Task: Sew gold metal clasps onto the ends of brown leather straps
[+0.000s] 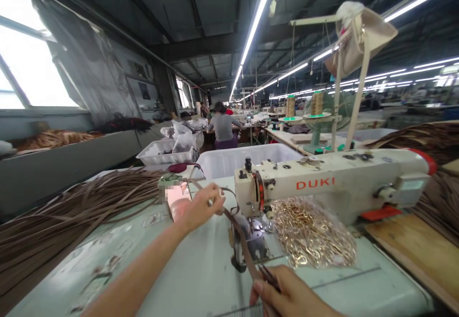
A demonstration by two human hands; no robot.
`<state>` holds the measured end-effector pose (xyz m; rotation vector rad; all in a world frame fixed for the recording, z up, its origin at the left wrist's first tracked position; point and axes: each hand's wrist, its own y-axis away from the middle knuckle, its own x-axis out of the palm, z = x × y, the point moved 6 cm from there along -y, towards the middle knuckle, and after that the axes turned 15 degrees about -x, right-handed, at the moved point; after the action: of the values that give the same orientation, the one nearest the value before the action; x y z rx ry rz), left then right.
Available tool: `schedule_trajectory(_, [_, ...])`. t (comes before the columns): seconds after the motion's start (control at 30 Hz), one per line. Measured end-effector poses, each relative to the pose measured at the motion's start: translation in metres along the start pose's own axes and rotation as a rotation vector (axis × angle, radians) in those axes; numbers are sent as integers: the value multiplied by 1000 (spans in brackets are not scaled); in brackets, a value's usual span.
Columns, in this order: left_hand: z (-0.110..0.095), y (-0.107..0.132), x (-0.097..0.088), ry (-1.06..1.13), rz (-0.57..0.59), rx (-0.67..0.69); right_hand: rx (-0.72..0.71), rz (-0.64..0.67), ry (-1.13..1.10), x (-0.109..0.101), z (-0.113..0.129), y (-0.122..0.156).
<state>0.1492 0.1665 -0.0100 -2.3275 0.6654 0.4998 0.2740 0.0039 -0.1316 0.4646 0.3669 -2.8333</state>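
Observation:
A narrow brown strap (244, 245) runs between my two hands, in front of the needle area of a sewing machine (311, 180). My left hand (204, 204) is raised left of the machine head, its fingers pinched on the strap's upper part. Close to the table's front edge, my right hand (287, 290) is closed on the lower part of the strap. Dark pointed snips or tweezers (268, 277) also sit in its fingers; which of the two I cannot tell. Beside the needle area lies a clear bag of gold-coloured metal clasps (311, 231).
A large pile of brown straps (89, 202) covers the table's left side. More straps (437, 188) lie at the right. A white bin (247, 157) stands behind the machine. Thread cones (317, 104) stand on a rack. A person (224, 130) sits farther back.

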Motion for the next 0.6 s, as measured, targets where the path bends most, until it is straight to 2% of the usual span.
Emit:
schedule_trajectory(0.1, [24,39,34,-132,185,-107,108,13,-223,6,-7,-7])
schedule_trajectory(0.27, [39,58,52,-183,333,-159,209,-92,-416,-5,-19,-14])
schedule_trajectory(0.37, [39,65,60,-187,350,-176,226,-132,-453,-7,-26,-15])
schedule_trajectory(0.43, [32,73,66,-189,333,-185,233,-136,-446,-5,-29,-15])
schedule_trajectory(0.53, [15,92,74,-241,268,-189,241,-104,-411,-3,-29,-9])
schedule_trajectory(0.6, [10,107,72,-354,185,-171,243,-66,-389,-4,-27,0])
